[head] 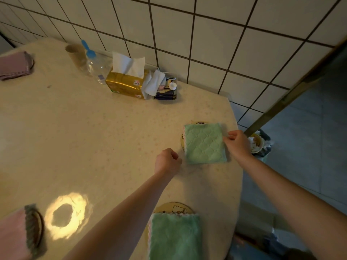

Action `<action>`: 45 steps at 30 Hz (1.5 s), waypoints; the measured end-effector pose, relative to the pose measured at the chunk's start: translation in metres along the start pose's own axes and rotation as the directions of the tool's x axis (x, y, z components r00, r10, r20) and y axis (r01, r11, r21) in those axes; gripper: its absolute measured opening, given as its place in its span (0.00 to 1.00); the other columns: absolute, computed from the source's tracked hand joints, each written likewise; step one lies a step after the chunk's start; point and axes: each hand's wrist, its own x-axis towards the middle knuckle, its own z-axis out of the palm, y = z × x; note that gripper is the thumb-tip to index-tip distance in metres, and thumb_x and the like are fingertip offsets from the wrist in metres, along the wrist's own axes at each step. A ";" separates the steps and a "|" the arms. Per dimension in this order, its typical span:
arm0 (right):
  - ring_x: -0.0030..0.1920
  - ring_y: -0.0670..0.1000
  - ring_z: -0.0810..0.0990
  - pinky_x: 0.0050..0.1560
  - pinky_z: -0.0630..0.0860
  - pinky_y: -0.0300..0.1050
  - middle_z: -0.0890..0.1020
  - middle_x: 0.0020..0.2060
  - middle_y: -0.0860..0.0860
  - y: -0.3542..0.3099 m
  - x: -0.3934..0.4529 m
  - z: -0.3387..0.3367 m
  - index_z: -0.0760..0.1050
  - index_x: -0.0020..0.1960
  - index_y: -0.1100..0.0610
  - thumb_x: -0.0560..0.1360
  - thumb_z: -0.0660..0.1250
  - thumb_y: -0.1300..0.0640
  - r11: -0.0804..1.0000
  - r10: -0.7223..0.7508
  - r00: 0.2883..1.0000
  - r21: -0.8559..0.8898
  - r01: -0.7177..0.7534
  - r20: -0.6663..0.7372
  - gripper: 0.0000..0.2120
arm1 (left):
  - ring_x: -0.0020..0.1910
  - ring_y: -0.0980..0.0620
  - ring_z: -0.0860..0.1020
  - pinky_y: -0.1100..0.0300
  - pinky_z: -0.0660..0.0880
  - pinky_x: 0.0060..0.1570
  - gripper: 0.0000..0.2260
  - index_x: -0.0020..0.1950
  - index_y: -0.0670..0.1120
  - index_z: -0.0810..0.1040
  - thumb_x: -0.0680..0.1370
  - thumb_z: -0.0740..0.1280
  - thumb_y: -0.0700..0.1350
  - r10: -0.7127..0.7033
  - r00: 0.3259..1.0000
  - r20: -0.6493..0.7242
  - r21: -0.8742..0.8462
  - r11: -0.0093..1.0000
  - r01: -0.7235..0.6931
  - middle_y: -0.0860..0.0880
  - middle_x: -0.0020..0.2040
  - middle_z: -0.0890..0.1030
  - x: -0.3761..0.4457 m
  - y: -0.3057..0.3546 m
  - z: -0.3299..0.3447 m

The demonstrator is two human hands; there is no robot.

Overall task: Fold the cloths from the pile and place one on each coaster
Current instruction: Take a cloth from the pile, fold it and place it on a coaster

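Resting on a coaster near the counter edge, a folded green cloth is pinched at its right side by the right hand; the left hand is curled, empty, just beside it. Three other coasters already carry cloths, so little seems left.

I see a cream table with faint pale speckles; a mint-green cloth quilted in a scallop pattern, pink-edged; a second green cloth, also pink-trimmed; two pink cloths; a gold tissue pack; white wall tiles with dark grout
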 end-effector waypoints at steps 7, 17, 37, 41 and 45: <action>0.55 0.57 0.78 0.57 0.74 0.54 0.79 0.54 0.57 -0.003 -0.021 -0.018 0.72 0.60 0.61 0.75 0.65 0.59 0.989 -0.100 0.992 -0.101 0.108 0.079 0.14 | 0.40 0.51 0.75 0.62 0.69 0.32 0.03 0.48 0.46 0.77 0.76 0.67 0.44 0.042 0.999 0.014 0.044 0.998 -0.043 0.48 0.43 0.79 -0.048 -0.040 -0.027; 0.42 0.56 0.78 0.41 0.72 0.45 0.79 0.41 0.57 -0.022 -0.024 -0.013 0.72 0.37 0.55 0.75 0.64 0.53 0.990 0.073 0.969 -0.131 -0.043 0.237 0.10 | 0.47 0.51 0.73 0.60 0.67 0.39 0.15 0.56 0.47 0.73 0.74 0.70 0.53 -0.058 0.998 0.033 0.168 0.984 0.051 0.49 0.51 0.75 -0.124 -0.097 -0.032; 0.55 0.58 0.79 0.57 0.77 0.53 0.78 0.60 0.59 -0.023 -0.006 0.002 0.72 0.64 0.65 0.73 0.70 0.55 0.919 0.205 0.917 0.256 -0.301 0.342 0.23 | 0.44 0.48 0.74 0.57 0.69 0.36 0.14 0.48 0.43 0.73 0.71 0.74 0.48 -0.309 0.951 -0.008 0.104 0.946 0.308 0.45 0.47 0.77 -0.153 -0.116 -0.013; 0.54 0.58 0.79 0.53 0.78 0.50 0.78 0.60 0.60 -0.023 -0.007 0.005 0.71 0.64 0.66 0.73 0.70 0.59 0.879 0.198 0.902 0.338 -0.337 0.385 0.22 | 0.45 0.49 0.72 0.58 0.67 0.39 0.13 0.49 0.43 0.74 0.72 0.73 0.48 -0.286 0.958 -0.024 0.111 0.951 0.287 0.44 0.51 0.76 -0.152 -0.115 -0.011; 0.54 0.58 0.79 0.52 0.77 0.50 0.78 0.60 0.60 -0.023 -0.008 0.006 0.71 0.64 0.66 0.74 0.69 0.59 0.868 0.190 0.893 0.354 -0.347 0.409 0.21 | 0.48 0.48 0.72 0.58 0.69 0.43 0.12 0.53 0.42 0.74 0.73 0.71 0.45 -0.287 0.957 -0.047 0.082 0.954 0.290 0.44 0.52 0.76 -0.153 -0.112 -0.006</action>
